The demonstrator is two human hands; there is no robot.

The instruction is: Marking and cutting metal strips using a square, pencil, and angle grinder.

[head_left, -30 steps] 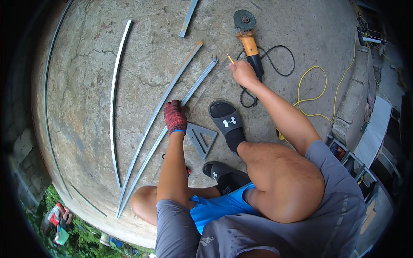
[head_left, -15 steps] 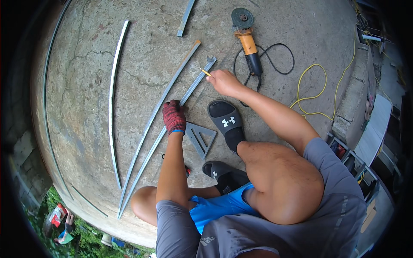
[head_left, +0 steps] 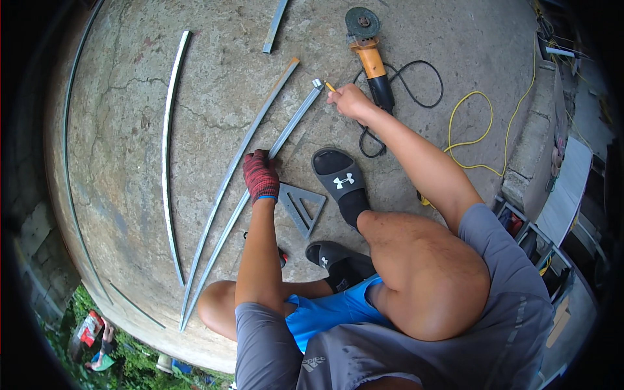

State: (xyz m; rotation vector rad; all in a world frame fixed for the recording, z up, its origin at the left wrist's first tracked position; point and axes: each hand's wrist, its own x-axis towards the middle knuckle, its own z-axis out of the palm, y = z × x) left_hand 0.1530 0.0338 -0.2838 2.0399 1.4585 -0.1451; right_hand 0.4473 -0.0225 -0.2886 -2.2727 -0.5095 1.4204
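My left hand, in a red and black knit glove, is closed around the middle of a long, thin metal channel on the concrete. A yellow pencil is pinched in my bare right hand, its tip close to the channel's far end, where a small bright bent piece shows. Whether the tip touches metal I cannot tell. Just left of the channel lies a second metal strip with a rusty far end. A grey triangular speed square rests right of my left hand.
An orange and black angle grinder with a black cord lies at the far right. Beyond it loops a yellow cord. A shiny metal strip and a short metal piece lie on the floor. Concrete blocks edge the right side.
My right hand has moved farther away and right with the pencil, to the channel's far end. That end looks turned differently. My gloved left hand keeps its hold.
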